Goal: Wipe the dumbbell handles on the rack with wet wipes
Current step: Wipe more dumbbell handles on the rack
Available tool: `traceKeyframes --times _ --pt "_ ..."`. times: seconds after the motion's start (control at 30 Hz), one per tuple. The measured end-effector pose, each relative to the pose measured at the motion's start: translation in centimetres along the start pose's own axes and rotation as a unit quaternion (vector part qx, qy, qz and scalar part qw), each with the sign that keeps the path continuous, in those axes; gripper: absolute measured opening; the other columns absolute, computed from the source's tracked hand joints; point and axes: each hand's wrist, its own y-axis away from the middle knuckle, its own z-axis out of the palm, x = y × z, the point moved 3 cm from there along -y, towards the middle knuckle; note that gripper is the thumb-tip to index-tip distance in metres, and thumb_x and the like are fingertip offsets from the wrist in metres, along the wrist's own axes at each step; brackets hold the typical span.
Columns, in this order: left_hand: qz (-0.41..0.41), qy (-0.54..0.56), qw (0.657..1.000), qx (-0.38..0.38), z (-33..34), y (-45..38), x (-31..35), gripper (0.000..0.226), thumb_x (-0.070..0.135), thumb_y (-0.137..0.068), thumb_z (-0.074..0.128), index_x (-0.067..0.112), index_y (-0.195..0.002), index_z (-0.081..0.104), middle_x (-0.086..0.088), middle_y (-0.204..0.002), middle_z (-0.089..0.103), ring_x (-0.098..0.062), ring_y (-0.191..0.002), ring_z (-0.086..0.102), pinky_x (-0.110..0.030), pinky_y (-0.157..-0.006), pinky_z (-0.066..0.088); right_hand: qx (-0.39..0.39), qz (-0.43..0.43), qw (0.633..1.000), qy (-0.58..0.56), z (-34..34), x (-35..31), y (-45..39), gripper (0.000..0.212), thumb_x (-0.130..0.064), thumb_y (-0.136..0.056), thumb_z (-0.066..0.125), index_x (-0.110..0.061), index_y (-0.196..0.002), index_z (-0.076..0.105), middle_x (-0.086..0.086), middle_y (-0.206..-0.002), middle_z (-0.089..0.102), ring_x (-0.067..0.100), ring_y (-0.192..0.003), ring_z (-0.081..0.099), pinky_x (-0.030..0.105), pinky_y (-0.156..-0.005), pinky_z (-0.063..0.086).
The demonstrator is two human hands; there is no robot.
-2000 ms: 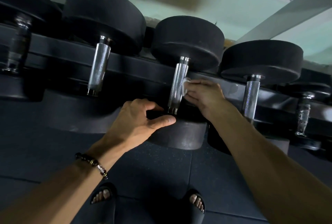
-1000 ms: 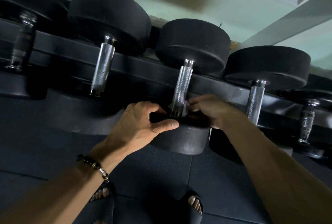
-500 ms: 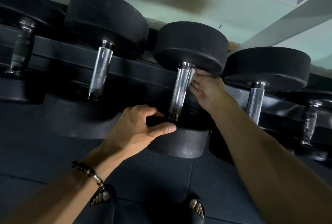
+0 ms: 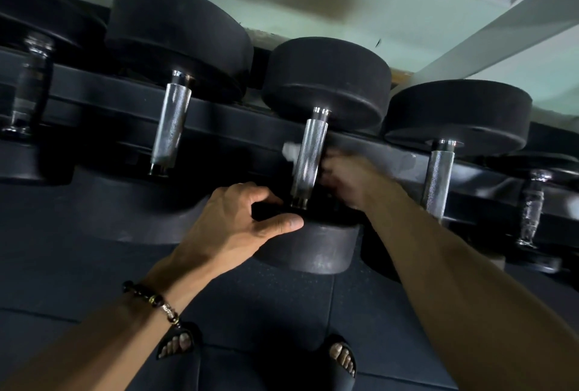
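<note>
On the rack [image 4: 225, 118], hands wipe a dumbbell handle [image 4: 308, 159].

A single head-worn camera looks steeply down, close over the dumbbell rack [image 4: 219, 115], edges probably wide-angle-warped.

No readable text, labels, brand marks or numbers appeared anywhere in the frame. The black dumbbell heads [image 4: 326, 83] across the upper half showed plain faces, and the dark rack rail [image 4: 219, 115] behind them carried no sign or marking.
</note>
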Motion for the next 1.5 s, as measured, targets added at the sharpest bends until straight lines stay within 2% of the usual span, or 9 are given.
traceKeyframes --times 0.1,0.3,0.47,0.67,0.8,1.0,1.17,1.3,1.5 --pt "-0.002 -0.011 1.000 0.004 0.1 0.0 -0.3 0.072 0.094 -0.056 0.048 0.040 -0.099 0.070 0.022 -0.103 0.066 -0.009 -0.108 0.058 -0.040 -0.092 0.051 -0.051 0.020 0.977 0.205 -1.4 1.5 1.6 0.027 0.000 -0.093 0.057 -0.014 -0.109 0.075 0.006 -0.106 0.075 0.021 -0.100 0.071 0.035 -0.092 0.057" --pt "-0.008 -0.014 1.000 0.004 -0.1 0.1 0.4 0.065 0.082 -0.062 0.054 0.035 -0.102 0.071 0.020 -0.104 0.066 -0.004 -0.104 0.058 -0.030 -0.088 0.049 0.058 -0.087 0.989 -0.102 -0.3 -2.7 -0.7 0.025 0.004 -0.098 0.047 -0.008 -0.102 0.068 0.005 -0.093 0.074 0.014 -0.082 0.070 0.024 -0.066 0.058" --pt "-0.013 -0.011 1.000 -0.002 -0.2 0.2 0.8 0.063 0.083 -0.059 0.051 0.037 -0.098 0.069 0.019 -0.101 0.066 -0.001 -0.094 0.059 -0.022 -0.075 0.045 -0.022 0.009 0.979 0.204 -1.9 1.3 1.7 0.019 -0.003 -0.087 0.069 -0.012 -0.102 0.076 0.008 -0.101 0.076 0.019 -0.097 0.070 0.035 -0.095 0.055" --pt "0.018 -0.090 0.995 -0.039 -0.8 0.0 1.7 0.065 0.078 -0.068 0.052 0.036 -0.117 0.065 0.017 -0.116 0.065 -0.003 -0.096 0.058 -0.022 -0.073 0.042 0.102 -0.135 0.978 0.119 -2.2 -1.7 8.4 0.027 -0.003 -0.096 0.059 -0.024 -0.085 0.072 -0.001 -0.084 0.076 0.014 -0.081 0.073 0.026 -0.070 0.060" --pt "0.049 0.111 0.992 -0.036 -2.2 -1.4 3.3 0.042 0.049 -0.087 0.064 0.042 -0.127 0.056 0.022 -0.098 0.068 0.009 -0.093 0.064 -0.010 -0.082 0.049 0.132 -0.237 0.951 0.146 0.7 -3.1 12.4 0.024 -0.003 -0.091 0.066 -0.026 -0.087 0.073 -0.003 -0.085 0.076 0.010 -0.079 0.072 0.027 -0.070 0.061" --pt "0.030 0.307 0.947 -0.084 -2.8 -3.8 5.1 0.021 0.004 -0.091 0.064 0.008 -0.111 0.070 -0.006 -0.097 0.075 -0.016 -0.086 0.073 -0.026 -0.073 0.059 0.136 -0.239 0.961 0.029 4.0 -2.1 13.8 0.014 -0.003 -0.088 0.070 -0.012 -0.099 0.067 0.003 -0.091 0.076 0.014 -0.083 0.074 0.024 -0.072 0.059" --pt "-0.034 0.244 0.967 0.061 -2.4 -7.2 2.2 0.023 0.011 -0.075 0.083 0.017 -0.088 0.065 0.000 -0.086 0.072 -0.010 -0.078 0.070 -0.029 -0.080 0.058 0.367 -0.244 0.856 0.269 3.9 2.4 13.9 0.016 -0.021 -0.090 0.058 -0.015 -0.093 0.072 0.002 -0.089 0.073 0.024 -0.086 0.068 0.036 -0.079 0.054" --pt "0.034 0.194 0.967 0.164 -1.1 -10.2 2.7 0.015 0.018 -0.072 0.086 0.020 -0.078 0.072 0.000 -0.079 0.073 0.010 -0.057 0.060 -0.012 -0.065 0.052 0.411 -0.268 0.805 0.334 5.6 5.8 12.8 0.044 -0.033 -0.096 0.029 -0.012 -0.085 0.066 0.007 -0.086 0.065 0.034 -0.082 0.055 0.042 -0.073 0.045" --pt "0.083 0.111 0.976 0.167 0.6 -11.0 3.7 0.013 0.023 -0.082 0.075 0.015 -0.090 0.080 0.000 -0.081 0.077 -0.010 -0.074 0.071 -0.029 -0.079 0.057 0.442 -0.279 0.795 0.308 5.6 6.2 12.3 0.044 -0.032 -0.094 0.027 -0.014 -0.088 0.066 0.004 -0.087 0.062 0.028 -0.083 0.052 0.040 -0.074 0.041"
